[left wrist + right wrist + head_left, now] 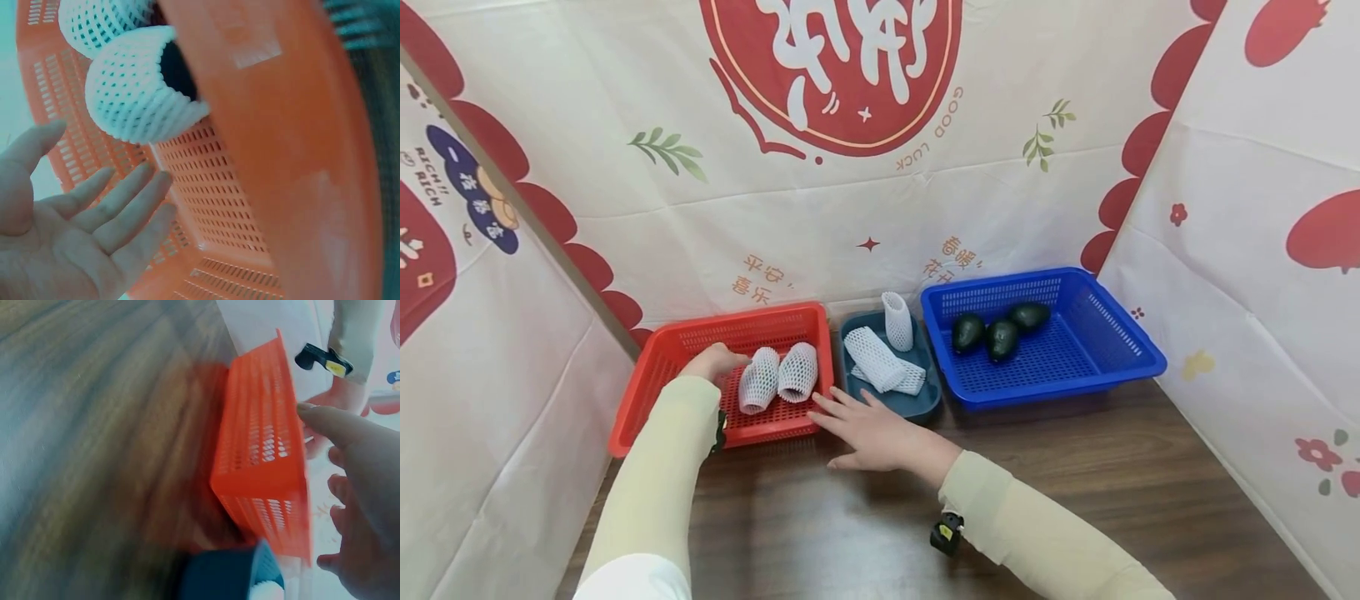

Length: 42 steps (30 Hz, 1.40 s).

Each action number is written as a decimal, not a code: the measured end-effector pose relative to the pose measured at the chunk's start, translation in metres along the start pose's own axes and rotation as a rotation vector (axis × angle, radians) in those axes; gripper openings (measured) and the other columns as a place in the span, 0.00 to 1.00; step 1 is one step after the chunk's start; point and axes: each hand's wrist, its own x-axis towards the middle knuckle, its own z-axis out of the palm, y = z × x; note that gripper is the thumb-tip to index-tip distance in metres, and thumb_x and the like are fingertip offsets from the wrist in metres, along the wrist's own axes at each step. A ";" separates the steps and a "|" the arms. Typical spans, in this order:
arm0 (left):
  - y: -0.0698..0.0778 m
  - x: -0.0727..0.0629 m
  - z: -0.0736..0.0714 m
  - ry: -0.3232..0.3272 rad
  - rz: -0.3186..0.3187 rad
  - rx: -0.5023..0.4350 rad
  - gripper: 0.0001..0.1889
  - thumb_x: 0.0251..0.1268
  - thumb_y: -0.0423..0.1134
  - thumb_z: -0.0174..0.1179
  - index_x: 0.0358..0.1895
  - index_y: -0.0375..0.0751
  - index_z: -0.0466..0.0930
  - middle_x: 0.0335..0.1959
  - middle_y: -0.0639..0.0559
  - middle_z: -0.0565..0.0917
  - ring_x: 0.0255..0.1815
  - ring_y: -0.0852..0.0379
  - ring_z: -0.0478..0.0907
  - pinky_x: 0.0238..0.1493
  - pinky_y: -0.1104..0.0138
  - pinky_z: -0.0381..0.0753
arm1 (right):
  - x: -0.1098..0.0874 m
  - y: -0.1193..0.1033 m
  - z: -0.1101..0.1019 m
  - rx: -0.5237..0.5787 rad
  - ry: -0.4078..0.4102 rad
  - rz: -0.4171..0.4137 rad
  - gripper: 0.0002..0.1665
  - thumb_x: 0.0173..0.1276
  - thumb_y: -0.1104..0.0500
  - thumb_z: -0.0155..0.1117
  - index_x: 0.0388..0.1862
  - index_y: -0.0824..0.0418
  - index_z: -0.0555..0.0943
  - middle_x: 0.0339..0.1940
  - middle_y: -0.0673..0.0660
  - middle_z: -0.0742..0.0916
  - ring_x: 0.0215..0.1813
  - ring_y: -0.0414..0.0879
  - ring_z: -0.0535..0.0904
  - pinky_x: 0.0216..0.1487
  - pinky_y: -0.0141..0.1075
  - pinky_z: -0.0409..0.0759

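Observation:
Two white foam net sleeves lie side by side in the red basket (658,367); a dark fruit shows inside the open end of the nearer sleeve (128,87) in the left wrist view. My left hand (713,362) is over the left part of this basket, fingers spread and relaxed beside the left sleeve (759,381), holding nothing. Fingers extended, my right hand (874,433) hovers by the basket's front right corner and the near edge of the teal tray (925,406). Several white foam net sleeves (874,358) lie in that tray, one standing against its back.
On the right stands a blue basket (1097,333) with three dark green avocados (1002,340) toward its left side. All three containers stand in a row on a brown wooden table (790,517), against a printed cloth backdrop (850,200) that also closes in both sides.

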 end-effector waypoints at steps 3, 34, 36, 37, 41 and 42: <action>0.006 -0.004 0.001 0.067 0.046 -0.019 0.32 0.74 0.45 0.51 0.69 0.22 0.57 0.68 0.26 0.63 0.65 0.33 0.65 0.61 0.44 0.68 | -0.006 0.008 -0.013 -0.029 0.056 0.007 0.46 0.67 0.34 0.58 0.79 0.45 0.55 0.80 0.50 0.53 0.79 0.51 0.41 0.72 0.59 0.46; 0.122 -0.095 0.108 0.365 0.566 0.183 0.19 0.67 0.45 0.60 0.58 0.41 0.79 0.54 0.44 0.81 0.53 0.47 0.77 0.56 0.56 0.76 | -0.077 0.175 -0.087 0.131 0.106 0.461 0.33 0.72 0.46 0.58 0.67 0.65 0.72 0.67 0.70 0.72 0.67 0.66 0.66 0.63 0.62 0.64; 0.132 -0.096 0.120 0.365 0.618 0.215 0.19 0.67 0.46 0.59 0.58 0.43 0.80 0.55 0.46 0.81 0.57 0.48 0.76 0.59 0.56 0.74 | -0.079 0.184 -0.086 0.149 0.081 0.475 0.33 0.72 0.45 0.57 0.67 0.66 0.71 0.67 0.71 0.72 0.67 0.67 0.66 0.63 0.61 0.64; 0.137 -0.097 0.127 0.355 0.642 0.223 0.19 0.68 0.46 0.59 0.58 0.43 0.80 0.56 0.46 0.81 0.58 0.49 0.76 0.59 0.57 0.73 | -0.079 0.188 -0.084 0.158 0.066 0.479 0.33 0.72 0.46 0.57 0.67 0.67 0.71 0.67 0.72 0.71 0.67 0.67 0.66 0.63 0.61 0.64; 0.153 -0.101 0.152 0.325 0.726 0.263 0.18 0.69 0.47 0.58 0.57 0.45 0.81 0.55 0.47 0.82 0.58 0.51 0.77 0.59 0.59 0.73 | -0.083 0.203 -0.080 0.208 0.008 0.508 0.34 0.74 0.47 0.55 0.69 0.70 0.68 0.68 0.75 0.68 0.68 0.69 0.64 0.64 0.62 0.63; 0.157 -0.102 0.158 0.318 0.744 0.272 0.17 0.69 0.47 0.58 0.57 0.45 0.81 0.55 0.48 0.82 0.57 0.52 0.77 0.59 0.59 0.74 | -0.084 0.207 -0.079 0.221 -0.006 0.518 0.35 0.74 0.47 0.54 0.69 0.70 0.67 0.69 0.76 0.67 0.68 0.69 0.63 0.64 0.62 0.62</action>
